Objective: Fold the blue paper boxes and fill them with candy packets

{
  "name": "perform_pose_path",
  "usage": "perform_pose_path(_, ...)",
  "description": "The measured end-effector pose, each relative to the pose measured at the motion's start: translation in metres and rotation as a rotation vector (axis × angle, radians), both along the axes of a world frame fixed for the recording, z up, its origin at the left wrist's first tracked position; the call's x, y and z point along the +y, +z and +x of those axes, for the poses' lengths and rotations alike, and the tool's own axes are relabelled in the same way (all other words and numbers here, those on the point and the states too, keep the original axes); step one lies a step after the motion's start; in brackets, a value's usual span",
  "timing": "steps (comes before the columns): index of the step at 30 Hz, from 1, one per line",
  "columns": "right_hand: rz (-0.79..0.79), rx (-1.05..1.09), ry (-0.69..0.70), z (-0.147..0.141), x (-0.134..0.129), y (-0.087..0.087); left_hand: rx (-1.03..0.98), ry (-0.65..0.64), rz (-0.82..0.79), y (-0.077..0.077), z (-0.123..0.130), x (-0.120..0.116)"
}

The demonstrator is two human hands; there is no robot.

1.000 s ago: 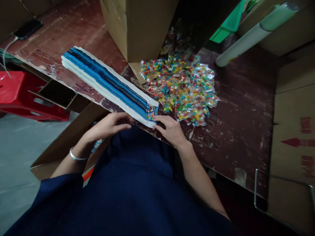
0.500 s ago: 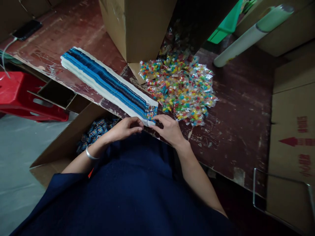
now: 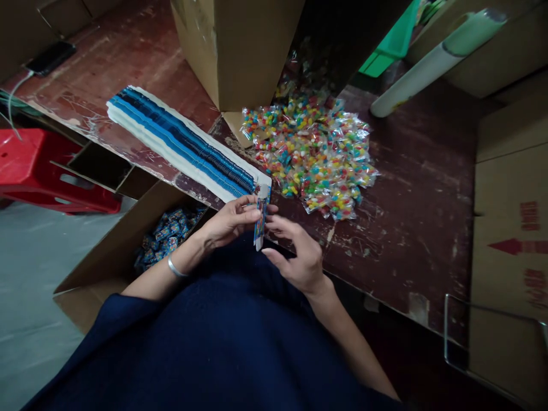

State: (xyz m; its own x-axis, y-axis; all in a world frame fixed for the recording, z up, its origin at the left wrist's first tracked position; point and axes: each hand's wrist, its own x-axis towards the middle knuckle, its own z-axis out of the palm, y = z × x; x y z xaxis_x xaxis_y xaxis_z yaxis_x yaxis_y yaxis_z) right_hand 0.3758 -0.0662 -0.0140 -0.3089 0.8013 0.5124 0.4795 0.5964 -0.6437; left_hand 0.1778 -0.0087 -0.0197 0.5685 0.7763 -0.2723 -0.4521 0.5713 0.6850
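Observation:
A small printed carton (image 3: 260, 222), narrow and mostly blue with white end flaps, is upright between my hands near the table's front edge. My left hand (image 3: 233, 220) pinches its left side. My right hand (image 3: 297, 251) is on its right, thumb and fingers apart, with the fingertips close beside the carton; whether they touch it is unclear. Behind my left hand a long row of flat blue-and-white cartons (image 3: 184, 142) lies overlapping across the table. A pile of clear bags of colourful candy (image 3: 317, 154) lies beyond my right hand.
A cardboard box (image 3: 244, 51) stands behind the row. Below left, an open box (image 3: 98, 251) holds small blue packets (image 3: 169, 231), near a red stool (image 3: 38, 165). A white roll (image 3: 423, 77), a green basket (image 3: 385, 54) and a phone (image 3: 51, 58) are farther back.
A carton has come off the near end of the row and is now held upright, narrow side showing. My left hand has moved right and closed on it; my right hand has shifted slightly nearer my body.

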Motion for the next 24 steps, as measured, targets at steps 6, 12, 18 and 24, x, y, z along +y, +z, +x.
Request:
perform_pose_path(6, -0.408, 0.021, 0.048, 0.011, 0.018, 0.019, 0.082, -0.218, 0.239, 0.013, -0.009, -0.006)
perform_pose_path(12, -0.583, 0.244, -0.047, 0.008, 0.02, 0.016, 0.305, -0.141, 0.347, 0.008, -0.011, -0.01)
perform_pose_path(18, -0.532, 0.544, -0.317, -0.017, 0.009, -0.007, 0.353, 0.308, 0.321, -0.004, 0.009, -0.02)
perform_pose_path(24, -0.309, 0.55, -0.408, -0.031, 0.013, -0.02, 0.398, 0.39, 0.417, -0.006, 0.014, -0.031)
